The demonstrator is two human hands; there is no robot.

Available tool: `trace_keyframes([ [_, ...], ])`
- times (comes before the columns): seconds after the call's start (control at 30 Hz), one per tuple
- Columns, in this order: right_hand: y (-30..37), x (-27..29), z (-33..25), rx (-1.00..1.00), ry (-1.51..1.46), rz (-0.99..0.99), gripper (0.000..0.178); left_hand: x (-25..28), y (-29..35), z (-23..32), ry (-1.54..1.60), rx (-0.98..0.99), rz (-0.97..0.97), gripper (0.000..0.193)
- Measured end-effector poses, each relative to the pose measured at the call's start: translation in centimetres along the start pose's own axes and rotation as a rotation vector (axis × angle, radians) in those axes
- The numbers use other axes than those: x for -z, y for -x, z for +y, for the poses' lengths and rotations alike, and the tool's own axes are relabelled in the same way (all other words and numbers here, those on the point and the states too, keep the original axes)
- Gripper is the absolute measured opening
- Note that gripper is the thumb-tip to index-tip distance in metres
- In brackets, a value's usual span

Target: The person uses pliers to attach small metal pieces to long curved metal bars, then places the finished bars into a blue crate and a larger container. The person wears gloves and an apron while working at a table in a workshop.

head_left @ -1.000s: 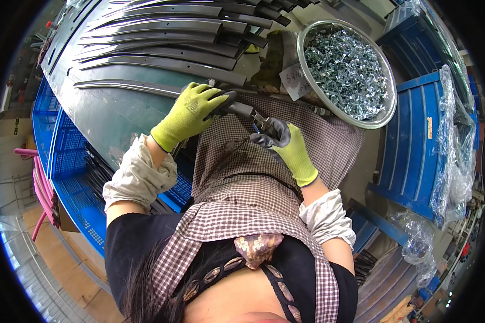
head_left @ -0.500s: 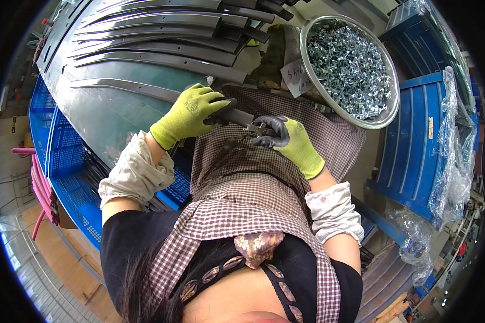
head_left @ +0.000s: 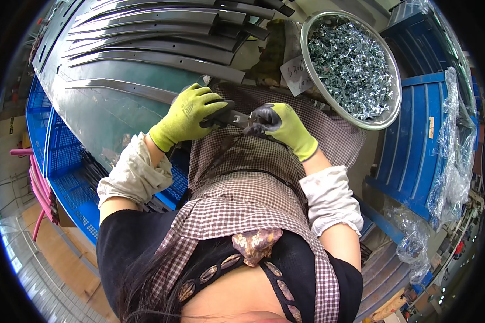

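Note:
A long black strip (head_left: 118,86) lies partly over the table, its near end reaching in front of my apron. My left hand (head_left: 190,116), in a yellow-green glove with dark fingertips, is closed around the strip close to that end. At the tip of the strip, my gloved right hand (head_left: 286,128) pinches a small metal clip (head_left: 251,119). The dark fingers cover most of the clip, so how far it sits on the strip is hidden. Hand and strip end touch there.
Several similar black strips (head_left: 145,59) lie across the green table (head_left: 99,116). Right of them stands a round bowl (head_left: 397,102) heaped with small metal clips, a paper label (head_left: 296,75) beside it. Blue crates stand left (head_left: 73,188) and right (head_left: 409,145).
My right hand has moved slightly left, onto the strip's end, its fingers closing more over the metal clip. My left hand keeps its grip almost unmoved.

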State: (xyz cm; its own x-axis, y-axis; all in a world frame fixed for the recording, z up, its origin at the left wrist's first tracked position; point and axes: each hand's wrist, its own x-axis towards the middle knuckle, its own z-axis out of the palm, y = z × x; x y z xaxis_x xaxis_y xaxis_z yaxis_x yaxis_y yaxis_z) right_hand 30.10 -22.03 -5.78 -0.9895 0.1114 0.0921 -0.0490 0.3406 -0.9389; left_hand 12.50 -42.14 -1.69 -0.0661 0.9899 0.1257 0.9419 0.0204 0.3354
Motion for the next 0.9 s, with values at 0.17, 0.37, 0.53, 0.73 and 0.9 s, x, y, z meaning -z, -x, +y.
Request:
trace_keyframes([
  [0.17, 0.9, -0.9, 2.4, -0.122, 0.161, 0.063, 0.027, 0.2, -0.4, -0.1, -0.002, 0.007, 0.004, 0.058],
  [0.37, 6.0, 0.9, -1.8, -0.189, 0.024, 0.136, 0.028, -0.1, 0.3, -0.3, -0.048, 0.005, -0.019, 0.057],
  [0.53, 7.7, -0.3, -1.8, -0.142, 0.518, 0.121, 0.021, 0.0, 0.0, -0.5, -0.080, -0.031, -0.044, 0.055],
  [0.73, 6.6, -0.3, -2.1, -0.151, 0.518, 0.081, 0.017, 0.1, 0.1, -0.5, -0.097, -0.035, -0.059, 0.056],
  [0.9, 6.9, -0.1, -1.3, -0.107, 0.574, 0.055, 0.020, 0.0, 0.1, -0.5, -0.097, -0.039, -0.054, 0.058],
])
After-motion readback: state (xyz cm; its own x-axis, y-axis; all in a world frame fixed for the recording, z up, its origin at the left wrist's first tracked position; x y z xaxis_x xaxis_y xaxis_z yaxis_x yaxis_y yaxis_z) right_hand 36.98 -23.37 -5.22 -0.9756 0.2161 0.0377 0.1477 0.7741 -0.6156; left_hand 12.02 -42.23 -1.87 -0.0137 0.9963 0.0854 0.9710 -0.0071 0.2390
